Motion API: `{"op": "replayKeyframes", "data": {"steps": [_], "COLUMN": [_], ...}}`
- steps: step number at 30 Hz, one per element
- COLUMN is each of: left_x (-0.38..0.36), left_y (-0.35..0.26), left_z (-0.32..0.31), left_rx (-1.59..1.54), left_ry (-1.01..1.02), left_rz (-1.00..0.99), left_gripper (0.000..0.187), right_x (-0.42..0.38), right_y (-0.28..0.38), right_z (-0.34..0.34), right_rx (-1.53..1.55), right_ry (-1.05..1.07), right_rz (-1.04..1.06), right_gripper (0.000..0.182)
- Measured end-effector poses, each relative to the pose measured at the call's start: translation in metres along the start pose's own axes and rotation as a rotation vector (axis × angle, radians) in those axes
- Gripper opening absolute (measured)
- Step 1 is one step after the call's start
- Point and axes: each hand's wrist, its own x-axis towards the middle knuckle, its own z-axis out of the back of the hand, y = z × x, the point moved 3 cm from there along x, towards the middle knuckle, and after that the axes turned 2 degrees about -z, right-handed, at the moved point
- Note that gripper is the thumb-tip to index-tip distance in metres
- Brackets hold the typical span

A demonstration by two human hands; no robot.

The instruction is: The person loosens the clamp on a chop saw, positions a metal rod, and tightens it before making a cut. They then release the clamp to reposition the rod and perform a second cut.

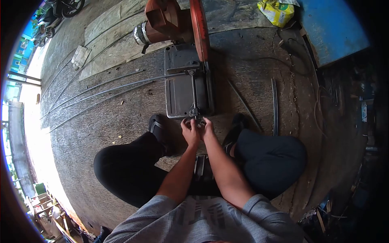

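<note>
A cut-off saw with a red blade guard (199,30) and a brown motor body stands in front of me on its grey metal base (178,97). Its clamp screw (194,91) runs toward me over the base. At the near end of that screw, my left hand (190,132) is closed around the clamp handle, with its fingers curled. Right beside it, my right hand (207,128) also closes on the handle; the fingers partly hide it. A long thin metal rod (121,88) comes in from the left and reaches the clamp on the base.
More long rods (101,104) lie on the floor at left. Cut lengths of bar (275,107) and a single bar (245,104) lie at right. A yellow sack (276,13) and a blue panel (332,30) stand at upper right. A cable (259,58) crosses the floor.
</note>
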Motion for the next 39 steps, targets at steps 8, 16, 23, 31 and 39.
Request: {"op": "replayKeyframes", "data": {"steps": [8,16,23,31,39], "left_x": [0.021,0.002,0.013,0.014,0.015], "left_y": [0.069,0.018,0.068,0.067,0.104], "left_z": [0.025,0.001,0.037,0.013,0.041], "left_rx": [0.296,0.104,0.428,-0.235,0.031], "left_ry": [-0.245,0.066,-0.399,-0.169,-0.215], "left_rz": [0.265,-0.075,0.373,0.372,0.802], "left_gripper": [0.044,0.075,0.061,0.069,0.069], "right_x": [-0.017,0.013,-0.03,-0.016,-0.045], "right_y": [0.008,0.011,0.001,-0.001,-0.004], "right_z": [0.018,0.031,0.009,0.011,-0.005], "right_rx": [0.501,-0.003,0.279,-0.038,0.223], "right_ry": [-0.027,-0.371,-0.091,-0.288,-0.373], "right_rz": [0.205,0.05,0.073,0.204,0.247], "right_gripper": [0.035,0.024,0.035,0.014,0.024]}}
